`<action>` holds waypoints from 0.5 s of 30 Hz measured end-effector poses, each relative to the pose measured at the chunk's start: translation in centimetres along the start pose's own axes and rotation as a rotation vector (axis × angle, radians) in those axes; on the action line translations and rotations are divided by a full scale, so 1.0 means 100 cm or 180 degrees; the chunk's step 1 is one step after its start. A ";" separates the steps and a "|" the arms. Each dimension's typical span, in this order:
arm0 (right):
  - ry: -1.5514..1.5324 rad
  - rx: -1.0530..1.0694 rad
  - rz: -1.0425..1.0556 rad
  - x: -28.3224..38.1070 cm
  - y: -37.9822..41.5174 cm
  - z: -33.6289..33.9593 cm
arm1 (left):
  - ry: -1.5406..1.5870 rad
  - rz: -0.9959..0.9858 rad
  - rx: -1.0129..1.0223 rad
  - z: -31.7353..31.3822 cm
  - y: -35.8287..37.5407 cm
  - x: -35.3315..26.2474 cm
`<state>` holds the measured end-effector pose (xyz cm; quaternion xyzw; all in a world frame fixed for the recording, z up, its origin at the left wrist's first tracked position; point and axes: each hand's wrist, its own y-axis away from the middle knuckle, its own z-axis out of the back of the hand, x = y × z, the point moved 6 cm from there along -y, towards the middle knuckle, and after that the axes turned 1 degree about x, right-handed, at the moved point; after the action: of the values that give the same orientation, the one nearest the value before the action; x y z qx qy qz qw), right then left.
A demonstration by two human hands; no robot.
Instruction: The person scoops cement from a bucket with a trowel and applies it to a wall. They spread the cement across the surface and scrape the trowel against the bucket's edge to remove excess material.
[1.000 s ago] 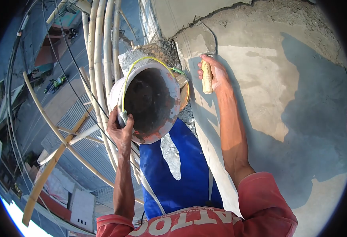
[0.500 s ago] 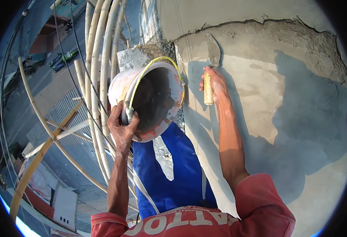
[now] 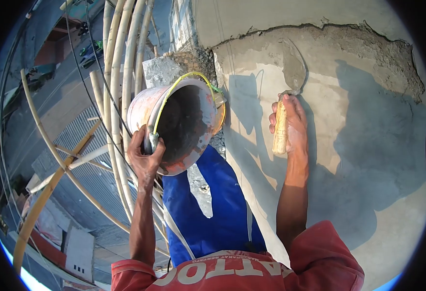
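The trowel point(image 3: 294, 68) is in the person's right hand point(image 3: 291, 119), and from where I stand, everything hangs on how its length runs through that grip. The fingers are curled tightly around the pale handle point(image 3: 280, 133), with their tips coming around its left side. The butt pokes out below the fingers, back toward the wearer, while the blade reaches ahead of them, leaning slightly right of straight on. Handle and blade make nearly one line, pointing away from the body. The blade lies flat along the plastered wall point(image 3: 329, 63), though I can't tell whether its whole face touches.

The left hand point(image 3: 146, 154) is well apart from the trowel, so the right is plainly the nearer one. Its fingers pinch the rim of a bucket point(image 3: 140, 109), thumb over the edge, just beside one end of the yellow bail point(image 3: 167, 99). The bucket sits ahead and to the right of those fingers, tipped so its mouth shows. From the right fingers, it lies off to the left, across a clear gap.
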<state>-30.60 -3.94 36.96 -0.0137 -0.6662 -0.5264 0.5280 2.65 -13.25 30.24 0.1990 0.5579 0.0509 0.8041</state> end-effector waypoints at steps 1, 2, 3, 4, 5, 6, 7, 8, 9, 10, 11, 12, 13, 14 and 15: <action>0.0068 -0.0189 0.0086 -0.009 0.004 -0.001 | 0.0055 -0.0052 -0.0026 -0.001 0.000 0.001; 0.0507 -0.0211 -0.0073 -0.018 0.003 -0.003 | 0.0105 -0.0117 -0.0050 -0.001 -0.001 0.003; 0.0629 -0.0099 -0.0220 -0.027 -0.005 -0.009 | 0.0050 -0.0197 -0.0048 -0.001 -0.001 0.006; 0.0748 0.0002 -0.0396 -0.039 -0.014 -0.014 | 0.0047 -0.0185 -0.0043 -0.001 0.000 0.006; 0.0744 -0.0001 -0.0401 -0.053 -0.031 -0.015 | 0.0091 -0.0100 -0.0056 -0.001 0.000 0.007; 0.0730 0.0067 -0.0355 -0.067 -0.054 -0.017 | 0.0130 -0.0014 -0.0073 -0.001 0.000 0.007; 0.0711 0.0138 -0.0319 -0.077 -0.075 -0.021 | 0.0111 -0.0007 -0.0070 -0.002 0.001 0.006; 0.0798 0.0116 -0.0264 -0.081 -0.094 -0.027 | 0.0116 0.0023 -0.0037 -0.002 0.000 0.004; 0.0883 0.0085 -0.0215 -0.082 -0.109 -0.031 | 0.0120 0.0057 0.0007 -0.001 0.001 0.003; 0.0861 0.0082 -0.0224 -0.080 -0.122 -0.036 | 0.0099 0.0052 0.0017 -0.001 0.000 0.004; 0.0895 -0.0011 -0.0250 -0.077 -0.135 -0.038 | 0.0086 0.0007 0.0027 -0.002 -0.002 0.004; 0.0939 -0.0111 -0.0294 -0.075 -0.137 -0.038 | 0.0073 -0.0016 0.0045 -0.003 0.001 0.004; 0.0938 -0.0106 -0.0281 -0.070 -0.138 -0.037 | 0.0087 0.0036 0.0017 -0.003 0.001 0.006; 0.0729 -0.0058 -0.0318 -0.065 -0.138 -0.036 | 0.0091 0.0032 0.0011 -0.004 0.001 0.007; 0.0518 -0.0016 -0.0366 -0.059 -0.135 -0.036 | 0.0047 0.0008 0.0024 -0.003 0.002 0.008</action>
<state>-33.26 -9.36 22.99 0.0660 -0.6195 -0.5569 0.5493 2.71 -12.76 29.54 0.2024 0.5638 0.0513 0.7991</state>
